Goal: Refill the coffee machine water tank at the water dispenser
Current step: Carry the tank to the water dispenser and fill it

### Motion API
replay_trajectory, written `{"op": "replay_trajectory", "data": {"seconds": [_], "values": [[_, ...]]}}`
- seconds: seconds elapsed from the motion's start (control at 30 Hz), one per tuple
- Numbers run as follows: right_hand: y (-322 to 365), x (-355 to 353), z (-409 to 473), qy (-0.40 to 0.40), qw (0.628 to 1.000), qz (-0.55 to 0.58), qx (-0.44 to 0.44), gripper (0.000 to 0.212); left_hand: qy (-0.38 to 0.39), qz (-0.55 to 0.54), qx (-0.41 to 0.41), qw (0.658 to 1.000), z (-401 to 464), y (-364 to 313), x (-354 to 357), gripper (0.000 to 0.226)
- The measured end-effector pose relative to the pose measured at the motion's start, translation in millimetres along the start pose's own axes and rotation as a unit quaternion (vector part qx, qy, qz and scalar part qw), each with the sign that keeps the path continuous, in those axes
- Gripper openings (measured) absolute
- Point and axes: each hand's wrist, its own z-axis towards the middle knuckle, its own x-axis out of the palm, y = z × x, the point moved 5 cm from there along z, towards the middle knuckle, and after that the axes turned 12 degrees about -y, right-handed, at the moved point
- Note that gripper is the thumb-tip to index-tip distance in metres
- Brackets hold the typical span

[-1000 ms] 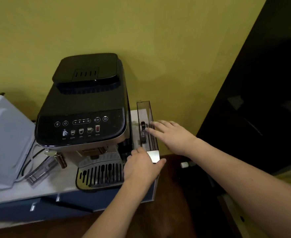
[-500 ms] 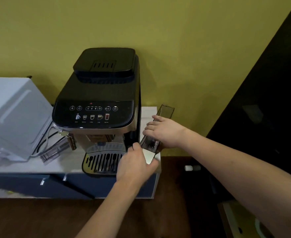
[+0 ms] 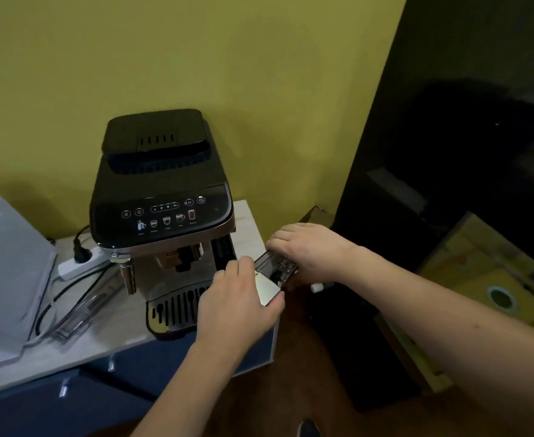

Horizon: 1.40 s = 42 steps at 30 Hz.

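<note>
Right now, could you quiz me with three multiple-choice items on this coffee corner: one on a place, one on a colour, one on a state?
1. Where is the water tank?
A. on the machine's lid
B. in both hands, right of the coffee machine
C. on the floor

2. What colour is the wall?
A. yellow-green
B. white
C. red

3. How is the left hand?
A. hanging idle
B. gripping the tank's front end
C. pressing a button

Answers: B, the right hand holds it too; A, the wall behind the machine shows it; B, its fingers wrap the tank's end.
</note>
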Motion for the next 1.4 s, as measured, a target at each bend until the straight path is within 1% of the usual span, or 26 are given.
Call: {"op": "replay_trajectory", "data": {"seconds": [0.17,0.37,0.6,0.73,0.8,0.83,0.9,0.93,1.0,1.03,1.1,1.2,1.27,1.33,1.4], "values": [[17,-3,-38,0.011,0.997,-0.004,0.077,0.084,0.017,-0.029,0.066,0.997,-17,-7,-4,0.048],[20,-7,-101,0.019,0.99,0.0,0.137,0.087,0.049,-0.054,0.124,0.99,-41,-44,-4,0.046],[2,-9,-188,0.0,0.982,0.028,0.187,0.082,0.067,-0.042,0.178,0.981,-68,-118,10,0.046],[-23,-11,-250,-0.017,0.978,0.05,0.203,0.083,0.079,-0.05,0.179,0.979,-88,-175,20,0.047],[-36,-10,-280,-0.028,0.976,0.065,0.208,0.083,0.07,-0.068,0.179,0.979,-101,-203,24,0.054],[-43,-9,-295,-0.029,0.974,0.075,0.211,0.083,0.066,-0.093,0.174,0.978,-108,-216,28,0.065],[-55,-7,-319,-0.036,0.972,0.088,0.216,0.083,0.075,-0.186,0.134,0.97,-121,-234,36,0.088],[-61,-5,-329,-0.044,0.97,0.094,0.219,0.084,0.084,-0.236,0.111,0.962,-126,-240,41,0.095],[-70,0,-345,-0.045,0.966,0.106,0.231,0.084,0.107,-0.293,0.077,0.947,-134,-248,54,0.099],[-74,3,-351,-0.044,0.965,0.114,0.234,0.084,0.118,-0.307,0.065,0.942,-137,-252,60,0.097],[-79,11,-361,-0.045,0.959,0.133,0.245,0.081,0.121,-0.326,0.06,0.936,-141,-261,67,0.085],[-92,21,-379,-0.076,0.942,0.184,0.272,0.079,0.104,-0.348,0.087,0.927,-139,-281,70,0.07],[-99,21,-391,-0.089,0.935,0.189,0.288,0.079,0.087,-0.347,0.113,0.927,-134,-293,73,0.065],[-105,24,-403,-0.101,0.928,0.193,0.301,0.084,0.068,-0.34,0.13,0.929,-128,-306,80,0.061],[-110,35,-417,-0.106,0.915,0.201,0.333,0.09,0.06,-0.325,0.137,0.934,-124,-320,90,0.062]]}}
